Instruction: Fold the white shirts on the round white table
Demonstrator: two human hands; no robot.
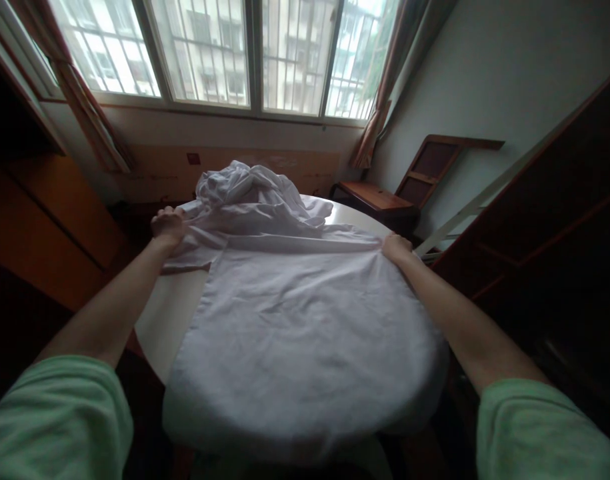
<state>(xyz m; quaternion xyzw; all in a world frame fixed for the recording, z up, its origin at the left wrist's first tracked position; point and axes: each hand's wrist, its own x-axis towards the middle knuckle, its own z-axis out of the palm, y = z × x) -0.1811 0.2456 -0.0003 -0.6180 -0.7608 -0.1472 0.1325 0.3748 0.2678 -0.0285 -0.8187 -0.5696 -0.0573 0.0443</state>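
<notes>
A large white cloth (305,313) lies over a round white table (169,320), its near part spread fairly flat and hanging over the front edge. Toward the far side the same cloth is bunched in a crumpled heap. My left hand (169,225) is closed on the cloth at the far left, by the heap. At the right rim of the table, my right hand (397,247) grips the cloth too. Between both hands the fabric is pulled into a raised fold. What kind of cloth it is, I cannot tell.
Beyond the table are barred windows (255,53) with tied curtains (87,107). A wooden chair (379,195) stands at the back right. Dark wooden furniture (535,220) flanks the right side, and an orange-brown cabinet (59,213) the left.
</notes>
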